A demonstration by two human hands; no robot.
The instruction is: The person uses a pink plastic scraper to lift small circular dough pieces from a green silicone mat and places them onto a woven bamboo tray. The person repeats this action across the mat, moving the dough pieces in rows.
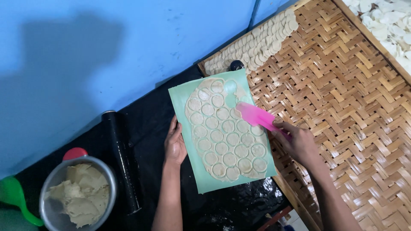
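The right hand (299,143) grips a pink spatula (256,115), its blade pointing toward ten o'clock onto the dough sheet (227,132). The left hand (174,143) lies flat and open, holding the green mat (205,182) at its nine o'clock edge.

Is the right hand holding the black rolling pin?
No: the right hand grips a pink scraper over the dough sheet; the rolling pin lies untouched.

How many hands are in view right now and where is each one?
2. The left hand rests flat on the left edge of the green mat. The right hand holds a pink scraper over the cut dough sheet.
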